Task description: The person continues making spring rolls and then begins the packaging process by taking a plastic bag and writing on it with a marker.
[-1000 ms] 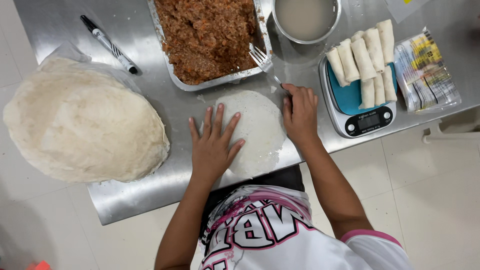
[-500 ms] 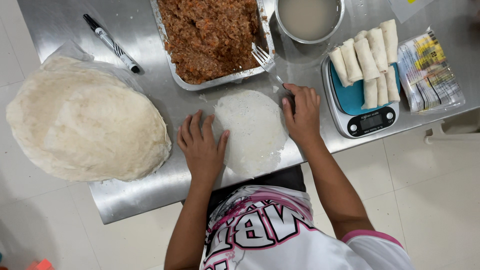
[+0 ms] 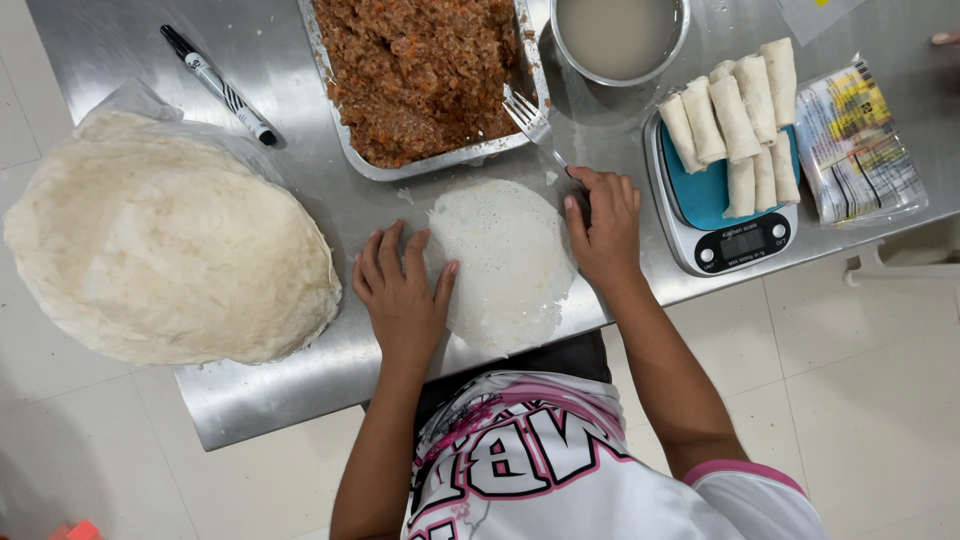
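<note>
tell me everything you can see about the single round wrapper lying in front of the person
The single wrapper is a thin, pale, roughly round sheet with a faintly pitted surface, lying flat on the steel table just below the foil tray. Its near edge reaches the table's front edge. The left hand rests flat at its left rim, the thumb touching it; the right hand presses its upper right edge.

On the steel table (image 3: 250, 400): one round white wrapper (image 3: 508, 262) laid flat between two bare hands, the left hand (image 3: 400, 292) and the right hand (image 3: 604, 225). One large stack of pale round wrappers (image 3: 165, 245), too many sheets to count. One foil tray of brown minced filling (image 3: 425, 72), one metal fork (image 3: 535, 122), one steel bowl of cloudy liquid (image 3: 620, 35). One blue-topped kitchen scale (image 3: 725, 215) carrying seven white rolled wraps (image 3: 735, 115). One black marker pen (image 3: 218, 85). One clear printed packet (image 3: 858, 145).
</note>
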